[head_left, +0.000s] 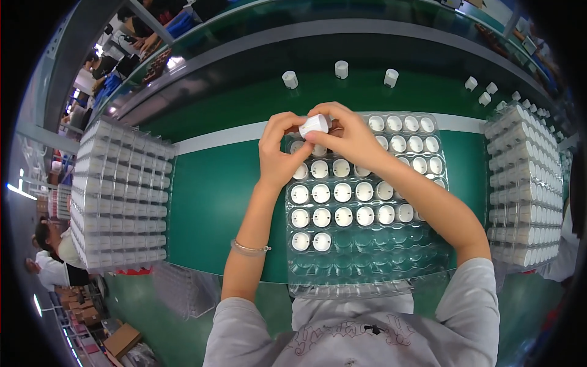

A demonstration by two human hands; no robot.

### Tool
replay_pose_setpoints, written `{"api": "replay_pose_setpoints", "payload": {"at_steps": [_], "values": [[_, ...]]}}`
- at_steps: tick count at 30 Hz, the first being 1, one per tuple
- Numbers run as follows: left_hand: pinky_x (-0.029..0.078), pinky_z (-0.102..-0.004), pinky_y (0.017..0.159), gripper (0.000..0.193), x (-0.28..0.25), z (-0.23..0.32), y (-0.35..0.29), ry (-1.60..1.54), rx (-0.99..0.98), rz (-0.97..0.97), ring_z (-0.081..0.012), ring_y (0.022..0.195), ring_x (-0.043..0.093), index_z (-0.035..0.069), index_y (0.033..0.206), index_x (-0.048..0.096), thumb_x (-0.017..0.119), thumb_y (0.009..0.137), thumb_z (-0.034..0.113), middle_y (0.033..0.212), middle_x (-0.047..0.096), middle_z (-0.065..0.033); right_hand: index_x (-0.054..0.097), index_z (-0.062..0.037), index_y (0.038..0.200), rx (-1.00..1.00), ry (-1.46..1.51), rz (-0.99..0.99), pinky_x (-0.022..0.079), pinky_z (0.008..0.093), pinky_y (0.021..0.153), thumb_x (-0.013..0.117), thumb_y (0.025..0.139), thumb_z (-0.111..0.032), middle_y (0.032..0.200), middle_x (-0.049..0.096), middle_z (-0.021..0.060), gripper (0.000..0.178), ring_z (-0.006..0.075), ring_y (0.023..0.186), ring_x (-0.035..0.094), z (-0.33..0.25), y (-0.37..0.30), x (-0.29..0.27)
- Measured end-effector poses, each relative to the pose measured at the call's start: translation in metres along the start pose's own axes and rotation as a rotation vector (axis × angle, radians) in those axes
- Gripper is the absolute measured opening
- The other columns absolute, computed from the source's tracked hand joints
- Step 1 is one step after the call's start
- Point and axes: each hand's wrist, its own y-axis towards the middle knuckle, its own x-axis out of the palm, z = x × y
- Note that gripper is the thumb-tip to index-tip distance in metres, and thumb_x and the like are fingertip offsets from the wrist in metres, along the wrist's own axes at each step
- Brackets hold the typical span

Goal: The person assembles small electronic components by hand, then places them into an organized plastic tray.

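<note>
Between the fingertips of both hands is a small white plastic cylinder (314, 126), tilted on its side above the far edge of a tray. My left hand (281, 148) pinches it from the left; my right hand (347, 133) grips it from the right with thumb and fingers. Below them lies a clear plastic blister tray (379, 260). Rows of round white caps (343, 192) fill its far pockets, and its nearest row holds two caps at the left with bare pockets beside them. My hands and right forearm hide some of the pockets.
Tall stacks of filled clear trays stand at left (119, 196) and right (524, 189). Three white cylinders (341, 70) stand apart on the green conveyor belt (226, 101) beyond, with several more at far right. Other people work at the far left.
</note>
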Motion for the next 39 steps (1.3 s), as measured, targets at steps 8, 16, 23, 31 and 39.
{"api": "replay_pose_setpoints", "payload": {"at_steps": [8, 16, 23, 31, 39], "values": [[0.054, -0.0284, 0.076, 0.035, 0.002, 0.008, -0.004, -0.115, -0.032, 0.122, -0.0180, 0.088, 0.060, -0.001, 0.099, 0.056, 0.069, 0.066, -0.003, 0.104, 0.046, -0.0077, 0.050, -0.0023, 0.116, -0.053, 0.304, -0.034, 0.051, 0.0265, 0.077, 0.063, 0.078, 0.000, 0.117, 0.052, 0.0085, 0.040, 0.0158, 0.098, 0.056, -0.010, 0.000, -0.020], [0.056, -0.0293, 0.076, 0.035, 0.002, 0.007, -0.004, -0.299, 0.007, 0.111, -0.0170, 0.092, 0.057, -0.001, 0.097, 0.056, 0.068, 0.065, -0.005, 0.104, 0.044, -0.0079, 0.051, -0.0009, 0.115, -0.205, 0.250, -0.103, 0.053, 0.0282, 0.076, 0.062, 0.078, 0.002, 0.118, 0.053, 0.0132, 0.039, 0.0191, 0.101, 0.056, -0.013, -0.001, -0.024], [0.057, -0.0285, 0.074, 0.035, 0.003, 0.006, -0.004, -0.247, 0.040, 0.128, -0.0161, 0.092, 0.055, 0.000, 0.097, 0.056, 0.068, 0.064, -0.007, 0.103, 0.044, -0.0080, 0.052, -0.0006, 0.113, -0.196, 0.236, -0.096, 0.054, 0.0291, 0.074, 0.063, 0.078, 0.002, 0.118, 0.052, 0.0136, 0.037, 0.0200, 0.099, 0.057, -0.011, -0.001, -0.024], [0.053, -0.0273, 0.077, 0.038, 0.001, 0.008, -0.004, -0.195, 0.015, 0.079, -0.0180, 0.095, 0.057, -0.002, 0.104, 0.055, 0.067, 0.068, -0.006, 0.111, 0.048, -0.0113, 0.054, -0.0012, 0.113, -0.288, 0.142, -0.083, 0.054, 0.0278, 0.074, 0.062, 0.078, 0.003, 0.115, 0.052, 0.0123, 0.035, 0.0189, 0.095, 0.058, -0.005, 0.003, -0.026], [0.053, -0.0229, 0.055, 0.025, -0.002, 0.008, -0.007, -0.482, -0.307, -0.010, -0.0141, 0.065, 0.061, -0.004, 0.099, 0.058, 0.061, 0.085, 0.016, 0.082, 0.061, -0.0108, 0.060, 0.0013, 0.098, 0.140, 0.144, -0.060, 0.046, 0.0190, 0.046, 0.062, 0.085, -0.029, 0.066, 0.060, 0.0059, 0.033, 0.0083, 0.053, 0.057, -0.018, 0.001, -0.032]]}}
